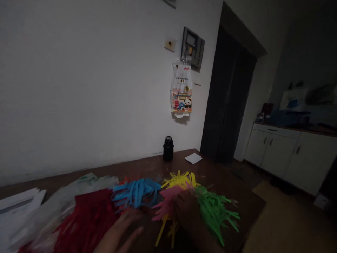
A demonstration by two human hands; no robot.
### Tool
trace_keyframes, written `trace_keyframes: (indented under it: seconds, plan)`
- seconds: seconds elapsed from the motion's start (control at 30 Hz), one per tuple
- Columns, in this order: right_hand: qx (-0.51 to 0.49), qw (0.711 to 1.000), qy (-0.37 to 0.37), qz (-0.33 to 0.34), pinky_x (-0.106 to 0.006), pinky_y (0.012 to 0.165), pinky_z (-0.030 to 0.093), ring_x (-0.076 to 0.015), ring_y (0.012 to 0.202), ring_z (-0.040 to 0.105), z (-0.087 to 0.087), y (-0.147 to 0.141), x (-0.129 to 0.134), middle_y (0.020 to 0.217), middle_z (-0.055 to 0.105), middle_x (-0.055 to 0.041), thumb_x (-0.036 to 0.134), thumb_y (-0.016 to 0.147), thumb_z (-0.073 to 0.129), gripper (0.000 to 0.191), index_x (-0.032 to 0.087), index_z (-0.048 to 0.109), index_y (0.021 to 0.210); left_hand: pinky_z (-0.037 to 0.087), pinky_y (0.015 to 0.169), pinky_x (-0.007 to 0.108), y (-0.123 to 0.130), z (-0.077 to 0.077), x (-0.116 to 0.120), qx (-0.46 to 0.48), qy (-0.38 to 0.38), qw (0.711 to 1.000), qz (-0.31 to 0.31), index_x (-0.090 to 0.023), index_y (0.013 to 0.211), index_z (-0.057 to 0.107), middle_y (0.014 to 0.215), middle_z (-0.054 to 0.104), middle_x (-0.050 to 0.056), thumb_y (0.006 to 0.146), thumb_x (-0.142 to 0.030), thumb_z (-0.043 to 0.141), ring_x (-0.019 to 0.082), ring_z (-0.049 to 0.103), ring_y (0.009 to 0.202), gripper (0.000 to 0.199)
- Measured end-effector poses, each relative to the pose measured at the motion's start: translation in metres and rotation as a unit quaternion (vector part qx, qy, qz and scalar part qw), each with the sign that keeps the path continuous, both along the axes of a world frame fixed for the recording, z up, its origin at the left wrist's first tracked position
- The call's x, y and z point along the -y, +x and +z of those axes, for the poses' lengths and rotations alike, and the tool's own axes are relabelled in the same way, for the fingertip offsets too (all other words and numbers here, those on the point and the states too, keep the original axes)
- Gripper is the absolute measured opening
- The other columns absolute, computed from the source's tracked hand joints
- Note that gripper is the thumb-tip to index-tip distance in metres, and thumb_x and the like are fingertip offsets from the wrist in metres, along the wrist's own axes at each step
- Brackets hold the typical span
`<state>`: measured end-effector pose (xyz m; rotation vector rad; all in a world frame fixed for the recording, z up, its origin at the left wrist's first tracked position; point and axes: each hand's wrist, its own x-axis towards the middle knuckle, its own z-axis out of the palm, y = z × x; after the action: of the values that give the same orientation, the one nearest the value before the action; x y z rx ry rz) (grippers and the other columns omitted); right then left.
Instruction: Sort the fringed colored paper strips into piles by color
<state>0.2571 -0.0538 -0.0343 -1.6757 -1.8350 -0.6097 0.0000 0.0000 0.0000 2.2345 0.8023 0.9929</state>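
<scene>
Head camera: the left hand (117, 229), fingers spread, hovers beside dark red strips (88, 214); the right hand (187, 208) curls over pink strips (168, 196), too dim to tell whether it's gripping! Pink lies between blue strips (138, 191) and green strips (213, 205), yellow strips (180, 180) behind.

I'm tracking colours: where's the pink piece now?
In the head view, low near centre, the pink piece is at the right hand, between the blue strips and the green strips.

Left bunch (88, 218): I saw dark red
Next bunch (138, 189): was blue
Middle bunch (168, 198): was pink
Back bunch (180, 180): was yellow
Right bunch (217, 211): was green
</scene>
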Motion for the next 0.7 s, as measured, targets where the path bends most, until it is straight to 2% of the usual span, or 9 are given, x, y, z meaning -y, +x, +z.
trace_keyframes:
  seconds: [0.07, 0.1, 0.17, 0.23, 0.33, 0.47, 0.6, 0.7]
  plan:
    - [-0.016, 0.997, 0.032, 0.069, -0.037, 0.081, 0.041, -0.0191, 0.078, 0.06, -0.006, -0.015, 0.01, 0.079, 0.066, -0.0014, 0.018, 0.087, 0.059, 0.008, 0.023, 0.064, 0.084, 0.048, 0.098, 0.04, 0.026, 0.008, 0.011, 0.031, -0.067, 0.997, -0.023, -0.029, 0.101, 0.074, 0.111, 0.073, 0.007, 0.076, -0.045, 0.066, 0.03, 0.065, 0.106, 0.03]
    - [-0.028, 0.994, 0.044, 0.097, -0.036, 0.08, 0.042, -0.0187, 0.078, 0.06, -0.009, -0.022, 0.015, 0.079, 0.066, -0.0015, 0.017, 0.088, 0.058, 0.009, 0.023, 0.065, 0.086, 0.051, 0.091, 0.038, 0.036, 0.008, 0.014, 0.037, -0.085, 0.995, -0.021, -0.026, 0.093, 0.073, 0.1, 0.074, 0.007, 0.077, -0.046, 0.065, 0.028, 0.066, 0.096, 0.027]
    - [-0.057, 0.988, 0.056, 0.133, -0.034, 0.079, 0.042, -0.0178, 0.079, 0.06, -0.011, -0.034, 0.022, 0.081, 0.066, -0.0019, 0.013, 0.088, 0.055, 0.013, 0.022, 0.065, 0.091, 0.053, 0.073, 0.032, 0.049, 0.0, 0.018, 0.04, -0.122, 0.992, -0.017, -0.022, 0.071, 0.067, 0.076, 0.068, 0.005, 0.08, -0.048, 0.059, 0.023, 0.063, 0.075, 0.029]
    - [-0.098, 0.982, 0.053, 0.152, -0.032, 0.079, 0.043, -0.0176, 0.082, 0.059, -0.012, -0.04, 0.028, 0.086, 0.067, -0.0024, 0.009, 0.086, 0.057, 0.018, 0.021, 0.065, 0.097, 0.048, 0.062, 0.028, 0.054, -0.013, 0.019, 0.041, -0.155, 0.987, -0.012, -0.021, 0.061, 0.057, 0.064, 0.059, 0.001, 0.083, -0.05, 0.053, 0.019, 0.056, 0.064, 0.037]
    - [-0.184, 0.966, 0.021, 0.18, -0.032, 0.08, 0.045, -0.0193, 0.09, 0.059, -0.011, -0.043, 0.035, 0.096, 0.066, -0.0038, 0.007, 0.079, 0.067, 0.027, 0.022, 0.066, 0.101, 0.043, 0.057, 0.026, 0.053, -0.026, 0.021, 0.043, -0.202, 0.978, -0.012, -0.021, 0.06, 0.052, 0.059, 0.051, -0.002, 0.083, -0.053, 0.05, 0.017, 0.049, 0.06, 0.039]
    - [-0.262, 0.946, -0.012, 0.191, -0.034, 0.081, 0.046, -0.0216, 0.094, 0.058, -0.009, -0.043, 0.041, 0.1, 0.064, -0.0053, 0.007, 0.07, 0.077, 0.037, 0.021, 0.068, 0.102, 0.039, 0.057, 0.026, 0.051, -0.029, 0.023, 0.049, -0.233, 0.971, -0.014, -0.02, 0.062, 0.051, 0.061, 0.047, -0.003, 0.081, -0.057, 0.051, 0.016, 0.047, 0.061, 0.041]
    - [-0.3, 0.935, -0.01, 0.187, -0.033, 0.08, 0.047, -0.0198, 0.092, 0.057, -0.003, -0.044, 0.047, 0.095, 0.062, -0.0046, 0.008, 0.08, 0.064, 0.02, 0.021, 0.066, 0.095, 0.038, 0.056, 0.025, 0.049, -0.032, 0.024, 0.054, -0.239, 0.969, -0.012, -0.021, 0.063, 0.05, 0.062, 0.046, -0.004, 0.082, -0.057, 0.051, 0.016, 0.045, 0.06, 0.041]
    - [-0.298, 0.94, -0.01, 0.167, -0.033, 0.079, 0.045, -0.0188, 0.089, 0.057, 0.0, -0.046, 0.053, 0.09, 0.06, -0.003, 0.008, 0.084, 0.056, 0.017, 0.021, 0.063, 0.093, 0.04, 0.058, 0.026, 0.047, -0.034, 0.025, 0.053, -0.231, 0.971, -0.013, -0.021, 0.064, 0.051, 0.064, 0.049, -0.003, 0.085, -0.054, 0.049, 0.017, 0.048, 0.062, 0.039]
